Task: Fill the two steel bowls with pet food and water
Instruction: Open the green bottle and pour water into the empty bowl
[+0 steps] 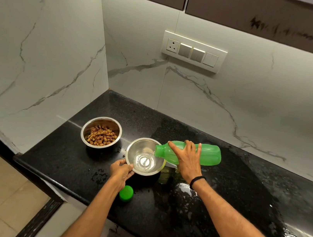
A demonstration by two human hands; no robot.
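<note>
- kibble bowl (101, 132) on counter (141, 116), left-behind water bowl (145, 156)
- bottle (209, 154) right of water bowl, mouth over its rim
- cap (126, 193) on counter, before water bowl

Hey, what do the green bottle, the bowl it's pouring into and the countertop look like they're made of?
Green bottle: translucent plastic, matte; light glows through its wall. Water bowl: stainless steel by its look, brushed inside with a bright mirror-like rim. Countertop: polished black stone, probably granite; fine pale specks and sharp glossy reflections, though an engineered surface can't be ruled out.
</note>
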